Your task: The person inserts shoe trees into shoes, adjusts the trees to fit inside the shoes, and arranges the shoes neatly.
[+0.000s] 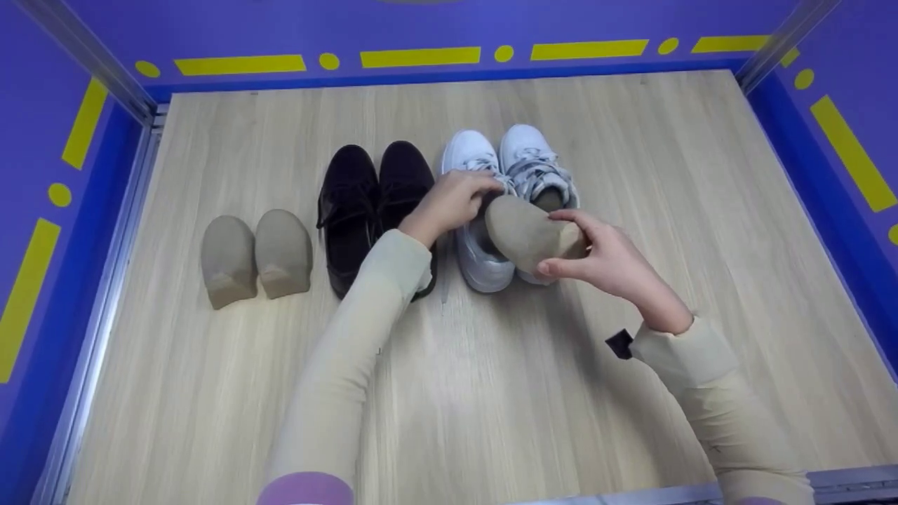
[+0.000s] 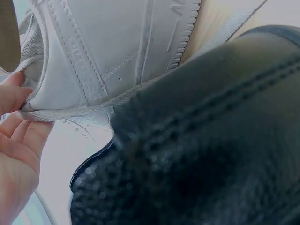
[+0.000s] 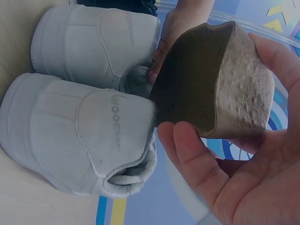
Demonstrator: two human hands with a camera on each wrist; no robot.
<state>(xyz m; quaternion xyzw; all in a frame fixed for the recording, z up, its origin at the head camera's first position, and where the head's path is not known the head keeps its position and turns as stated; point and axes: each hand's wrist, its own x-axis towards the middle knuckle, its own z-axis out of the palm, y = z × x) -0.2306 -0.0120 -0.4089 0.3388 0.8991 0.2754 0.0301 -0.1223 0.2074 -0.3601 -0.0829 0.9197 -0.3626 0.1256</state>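
My right hand [image 1: 617,263] grips a beige moulded shoe insert [image 1: 526,231] at its heel end, thumb on one side and fingers on the other. Its rounded toe points up and left over the opening of the left white sneaker [image 1: 487,270]. My left hand [image 1: 452,200] pinches that sneaker's collar near the laces; the left wrist view shows the thumb inside the edge and fingers [image 2: 35,136] outside. Beside it stands the right white sneaker [image 1: 526,144], partly hidden by the held insert, with something brownish inside its opening.
A pair of black lace-up shoes [image 1: 349,175] stands left of the sneakers, partly behind my left arm. Farther left, two more beige inserts [image 1: 228,252] lie side by side on the wooden board [image 1: 210,393]. Blue-purple walls [image 1: 421,28] with yellow marks enclose the back and sides.
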